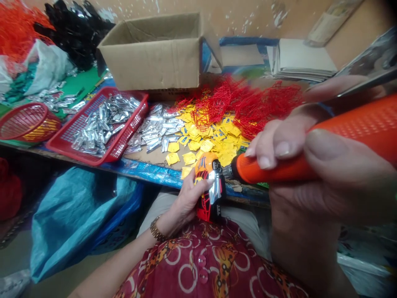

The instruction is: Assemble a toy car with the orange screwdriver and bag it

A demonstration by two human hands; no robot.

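My left hand (189,194) is closed round a toy car (207,167) with a yellow-orange body, red lattice frame and black underside, held above my lap. Its thumb presses on a shiny silver part (214,191) at the car's side. In my right hand (310,165) is an orange electric screwdriver (279,165), gripped with the fingers wrapped round its body. The driver's dark tip points left and meets or nearly meets the car's black and silver end; actual contact cannot be made out. Beyond the car lie many yellow parts (226,136) on cardboard.
A red basket (93,111) of silver parts stands at left, beside a small round red basket (27,120). Red lattice frames (229,99) are heaped behind the yellow parts. An open cardboard box (151,62) stands at the back. A blue bag (74,215) hangs below the table edge.
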